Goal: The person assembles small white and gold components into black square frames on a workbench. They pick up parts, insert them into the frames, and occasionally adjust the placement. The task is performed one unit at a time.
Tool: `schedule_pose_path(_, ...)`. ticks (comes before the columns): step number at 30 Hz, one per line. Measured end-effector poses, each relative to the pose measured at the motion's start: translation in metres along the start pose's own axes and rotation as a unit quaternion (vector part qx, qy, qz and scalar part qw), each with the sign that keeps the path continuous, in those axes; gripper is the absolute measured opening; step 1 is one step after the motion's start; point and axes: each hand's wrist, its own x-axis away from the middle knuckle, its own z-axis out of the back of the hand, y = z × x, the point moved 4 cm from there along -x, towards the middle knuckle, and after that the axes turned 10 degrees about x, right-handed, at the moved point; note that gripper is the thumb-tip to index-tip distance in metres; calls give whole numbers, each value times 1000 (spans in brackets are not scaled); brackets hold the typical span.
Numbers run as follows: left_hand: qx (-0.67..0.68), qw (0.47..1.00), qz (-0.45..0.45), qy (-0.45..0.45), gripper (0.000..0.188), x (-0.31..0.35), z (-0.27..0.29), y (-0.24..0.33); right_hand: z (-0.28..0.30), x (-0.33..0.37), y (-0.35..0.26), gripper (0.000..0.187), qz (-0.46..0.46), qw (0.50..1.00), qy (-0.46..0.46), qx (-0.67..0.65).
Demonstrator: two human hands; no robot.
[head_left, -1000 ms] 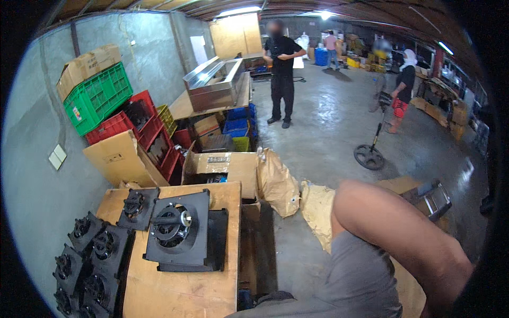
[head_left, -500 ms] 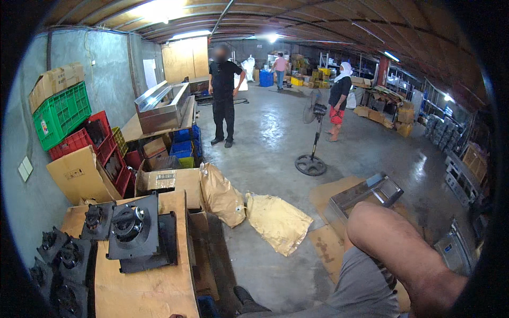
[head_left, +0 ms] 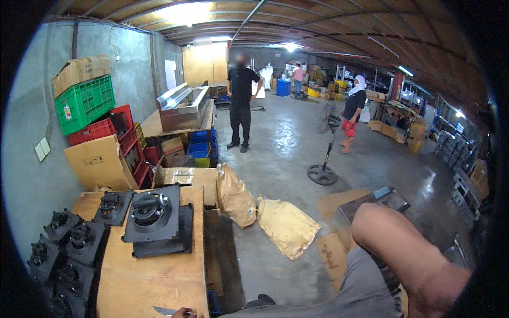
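At the lower edge, the fingers of my left hand (head_left: 183, 313) close around the handle end of a knife (head_left: 163, 310). Its pale blade points left over the wooden worktop (head_left: 154, 281); most of the hand is cut off. Further up the worktop sit two stacked black square plates, the upper one carrying a round burner-like part (head_left: 149, 210). Several similar black units (head_left: 82, 241) stand along the left side. My bare right arm (head_left: 400, 246) is bent at the lower right, its elbow forward; the hand lies outside the picture.
Red and green crates (head_left: 85, 106) are piled by the left wall. Paper sacks (head_left: 286, 225) lie on the floor beside the worktop. A pedestal fan (head_left: 322, 175), a metal frame on cardboard (head_left: 382, 199) and a person in black (head_left: 241, 106) stand further off. Other people are beyond.
My view has turned slightly left, so the scene sits further right. The knife and more of my left fingers have come into sight at the lower edge. My right arm stays bent.
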Motion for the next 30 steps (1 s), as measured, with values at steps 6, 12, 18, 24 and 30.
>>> schedule_pose_path(6, 1, 999, 33, 16, 40, 7, 21, 13, -59, 130, 213, 53, -435, 885, -36, 162)
schedule_pose_path(12, 35, 999, 30, 16, 36, -2, 22, -15, -29, 341, 358, 71, -765, 538, -205, 287)
schedule_pose_path(18, 246, 969, 17, -35, 29, 50, 32, 82, -43, 366, 394, 30, -802, 459, -301, 235)
schedule_pose_path(24, 397, 896, -135, -148, 37, 102, 69, 232, -46, 360, 401, 22, -831, 418, -288, 229)
schedule_pose_path(30, 315, 880, -222, -277, 52, 101, 79, 238, -45, 374, 398, 20, -839, 415, -278, 217)
